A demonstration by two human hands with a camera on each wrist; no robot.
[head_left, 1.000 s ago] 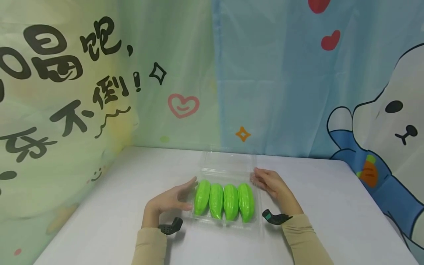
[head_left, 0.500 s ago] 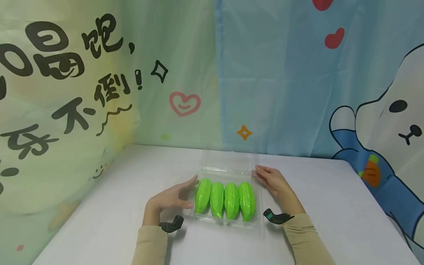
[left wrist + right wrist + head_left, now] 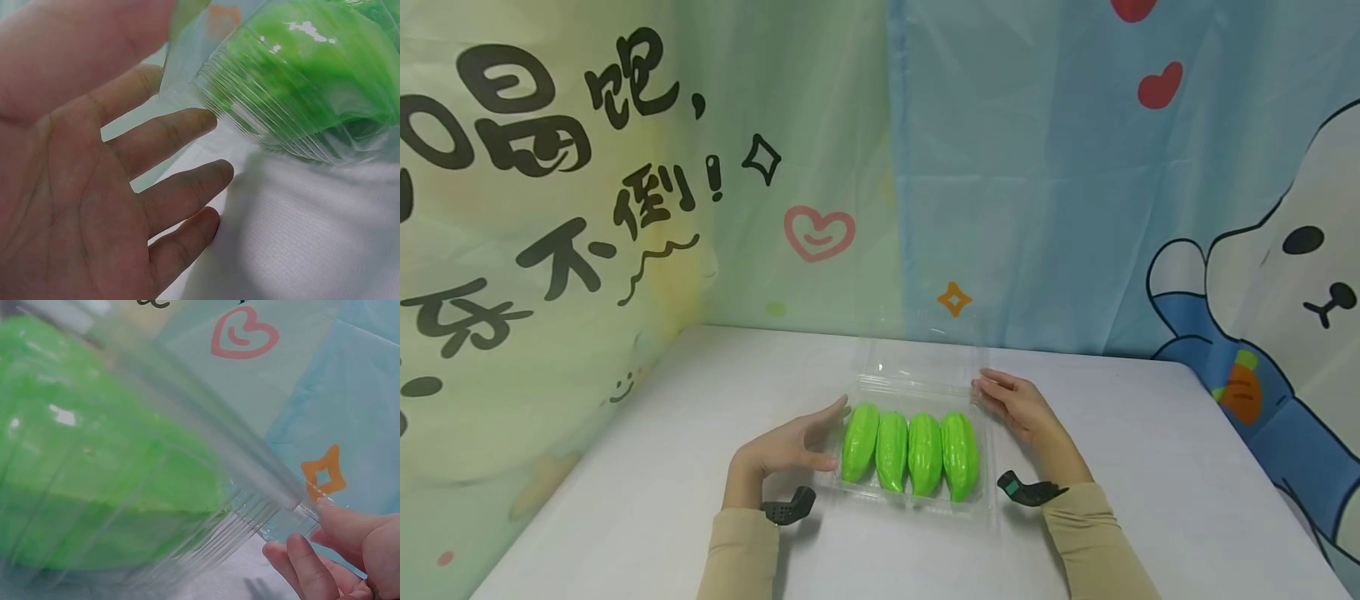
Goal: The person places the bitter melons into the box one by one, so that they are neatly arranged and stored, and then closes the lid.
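Note:
Several glossy green, elongated vegetable-like pieces (image 3: 891, 452) lie side by side in a clear plastic clamshell box (image 3: 913, 505). Its transparent lid (image 3: 917, 358) stands raised at the far side. My left hand (image 3: 786, 447) is at the box's left wall, thumb and fingers spread; in the left wrist view its straight fingertips (image 3: 209, 119) come close to the ribbed side. At the far right corner, my right hand (image 3: 1017, 408) pinches the plastic edge beside the hinge. The right wrist view shows the thumb (image 3: 340, 522) on that edge with the fingers below.
The box sits on a white-covered table (image 3: 662, 483). A printed curtain (image 3: 985, 167) hangs right behind it and along the left side. A dark wrist device (image 3: 788, 507) shows at the left wrist, another (image 3: 1026, 492) at the right.
The lid's far edge has risen, tilting further up against the curtain. My right hand has shifted slightly up with it, while the left hand and green pieces stay put.

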